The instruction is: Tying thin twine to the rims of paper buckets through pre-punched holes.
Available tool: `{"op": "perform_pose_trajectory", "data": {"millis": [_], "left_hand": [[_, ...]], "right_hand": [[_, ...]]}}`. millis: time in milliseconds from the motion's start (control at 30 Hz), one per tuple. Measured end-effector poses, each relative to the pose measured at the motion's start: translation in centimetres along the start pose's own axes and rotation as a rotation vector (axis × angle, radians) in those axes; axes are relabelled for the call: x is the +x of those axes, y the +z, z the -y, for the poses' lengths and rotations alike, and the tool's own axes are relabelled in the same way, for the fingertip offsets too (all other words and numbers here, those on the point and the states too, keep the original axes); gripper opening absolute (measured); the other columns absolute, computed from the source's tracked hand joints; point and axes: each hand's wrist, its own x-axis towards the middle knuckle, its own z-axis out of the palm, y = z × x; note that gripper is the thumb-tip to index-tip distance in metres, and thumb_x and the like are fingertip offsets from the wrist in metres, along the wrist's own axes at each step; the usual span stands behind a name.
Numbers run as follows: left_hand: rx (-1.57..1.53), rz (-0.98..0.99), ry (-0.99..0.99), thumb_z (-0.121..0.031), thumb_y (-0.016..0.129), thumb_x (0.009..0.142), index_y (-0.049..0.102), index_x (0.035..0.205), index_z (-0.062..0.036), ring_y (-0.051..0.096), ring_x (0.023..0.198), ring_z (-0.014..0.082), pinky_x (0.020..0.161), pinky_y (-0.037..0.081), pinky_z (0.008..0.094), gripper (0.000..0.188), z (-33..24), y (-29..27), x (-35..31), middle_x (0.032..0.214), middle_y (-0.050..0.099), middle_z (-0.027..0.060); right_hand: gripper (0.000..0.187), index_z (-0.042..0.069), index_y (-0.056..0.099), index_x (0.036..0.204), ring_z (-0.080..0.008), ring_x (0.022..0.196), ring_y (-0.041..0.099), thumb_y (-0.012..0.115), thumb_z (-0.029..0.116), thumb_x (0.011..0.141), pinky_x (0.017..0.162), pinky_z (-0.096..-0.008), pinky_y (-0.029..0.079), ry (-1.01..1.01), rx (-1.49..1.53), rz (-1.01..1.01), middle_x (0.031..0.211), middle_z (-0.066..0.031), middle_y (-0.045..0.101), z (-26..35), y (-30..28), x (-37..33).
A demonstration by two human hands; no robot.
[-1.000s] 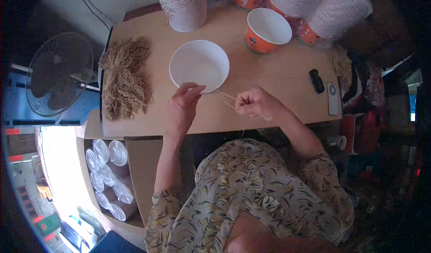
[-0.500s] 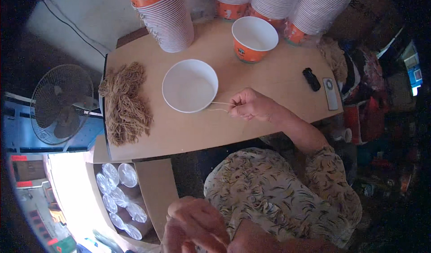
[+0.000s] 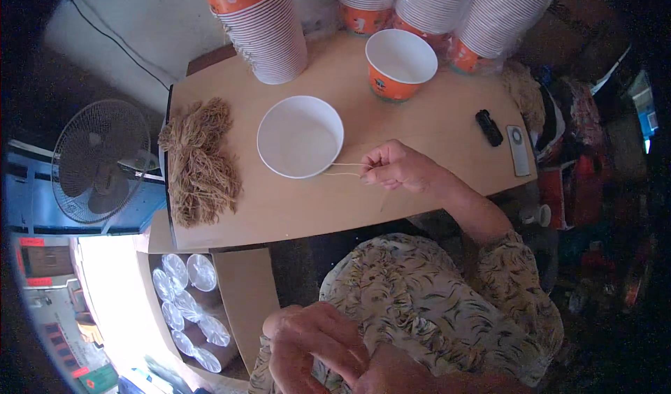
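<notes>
A thin pale string (image 3: 344, 164) is pinched between the thumb and fingers of my right hand (image 3: 398, 167). Two strands run left from those fingers to the side of a white-lined paper bowl (image 3: 300, 137), under its rim; where they go beyond that is hidden. The bowl stands upright on the table, apart from my hand. Low in the view, close to my body, my left hand (image 3: 314, 345) has bent fingers with a gap between them and the thumb. Nothing shows in it, though its fingertips are partly hidden.
On the table (image 3: 279, 216) lies a bundle of brown strings (image 3: 199, 163). A second orange bowl (image 3: 400, 69), tall bowl stacks (image 3: 269, 41), a black object (image 3: 488, 128) and a remote control (image 3: 518, 149) stand or lie around. A fan (image 3: 101, 160) and an open carton (image 3: 244, 296) are at left.
My left hand has turned and its fingers have curled more. The right hand keeps its pinch on the string. The whole view has shifted slightly.
</notes>
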Motion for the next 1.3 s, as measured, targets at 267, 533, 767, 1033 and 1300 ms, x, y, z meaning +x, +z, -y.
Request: {"op": "perform_pose_trajectory", "data": {"millis": [267,533,767,1033,1300], "left_hand": [[0.240,0.017,-0.493,-0.013,0.061,0.095,0.068,0.111,0.0021,0.068,0.081,0.0208,0.071,0.054,0.0315,0.024,1.7,1.7,3.1,0.096,0.072,0.0142],[0.212,0.476,-0.976,-0.024,0.054,0.104,0.069,0.106,-0.0020,0.060,0.071,0.0123,0.063,0.049,0.0273,0.027,12.3,-0.6,2.9,0.090,0.072,0.0065],[-0.091,0.443,-1.157,-0.031,0.052,0.105,0.063,0.096,-0.0087,0.058,0.076,0.0047,0.062,0.046,0.0220,0.027,12.4,-0.4,1.7,0.083,0.065,-0.0032],[-0.190,0.324,-1.210,-0.031,0.053,0.105,0.064,0.100,-0.0073,0.066,0.085,0.0070,0.062,0.049,0.0231,0.027,12.6,-0.2,1.1,0.089,0.066,-0.0018],[-0.189,0.286,-1.166,-0.028,0.053,0.105,0.064,0.102,-0.0042,0.065,0.083,0.0075,0.065,0.050,0.0241,0.026,12.4,0.1,0.8,0.090,0.066,-0.0007]], "right_hand": [[0.013,0.007,0.064,0.089,-0.0016,0.053,0.040,0.072,0.016,0.085,0.048,-0.0199,0.029,0.011,-0.183,-0.037,0.067,0.0078,0.051,1.4,0.2,-0.8],[0.011,0.008,0.064,0.089,-0.0014,0.052,0.038,0.071,0.016,0.087,0.046,-0.0200,0.028,-0.002,-0.032,0.059,0.069,0.0073,0.050,1.1,-0.4,0.2],[0.019,0.005,0.061,0.104,-0.0034,0.055,0.046,0.063,0.021,0.096,0.047,-0.0196,0.036,-0.038,0.053,-0.016,0.077,0.0016,0.057,1.4,-0.5,0.1],[0.023,0.004,0.061,0.109,-0.0067,0.066,0.057,0.061,0.025,0.099,0.057,-0.0242,0.048,-0.335,-0.284,-0.261,0.085,-0.0008,0.064,1.8,0.7,-1.4],[0.008,0.002,0.064,0.102,-0.0030,0.069,0.051,0.061,0.005,0.095,0.062,-0.0217,0.044,-0.456,-0.643,-0.302,0.082,0.0023,0.061,1.2,0.9,-0.9]]}}
